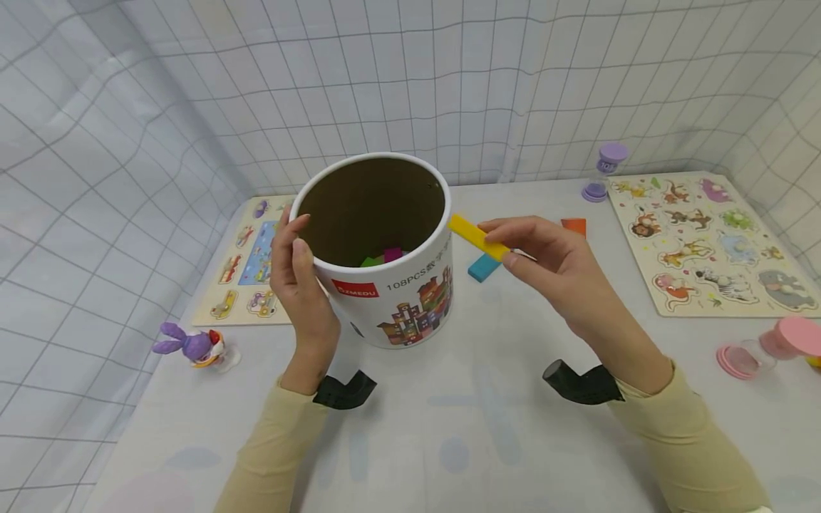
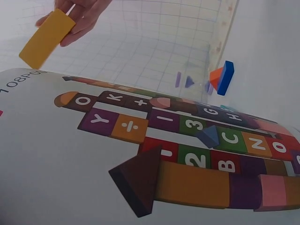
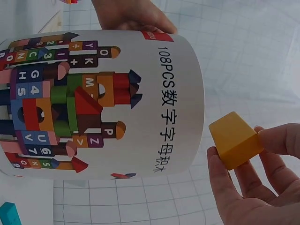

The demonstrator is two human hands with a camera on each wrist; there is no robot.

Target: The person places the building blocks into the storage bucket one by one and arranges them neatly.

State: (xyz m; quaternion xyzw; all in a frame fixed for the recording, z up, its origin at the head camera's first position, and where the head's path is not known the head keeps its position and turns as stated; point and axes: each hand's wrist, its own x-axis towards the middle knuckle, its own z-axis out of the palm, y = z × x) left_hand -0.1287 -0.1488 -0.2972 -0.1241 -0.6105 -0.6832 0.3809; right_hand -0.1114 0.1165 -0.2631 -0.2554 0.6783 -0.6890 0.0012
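Note:
A white bucket (image 1: 410,299) with printed building blocks on its side stands tilted, its mouth facing me. My left hand (image 1: 301,292) holds it at the left of the rim, with fingertips reaching over the edge. Inside, green and magenta blocks (image 1: 392,254) show at the bottom; the rest of the interior is dark. Just right of the rim, my right hand (image 1: 545,263) pinches a yellow block (image 3: 236,140) between thumb and fingers. Beneath that hand, a blue block (image 1: 484,267) lies on the table, and an orange block (image 1: 575,226) is farther back.
Wooden puzzle boards lie at the left (image 1: 212,292) and right (image 1: 699,249). A purple sand timer (image 1: 603,171) stands at the back, and a pink one (image 1: 763,349) lies at the right. A purple rabbit toy (image 1: 195,345) sits at the left. White gridded cloth (image 1: 398,85) rises behind.

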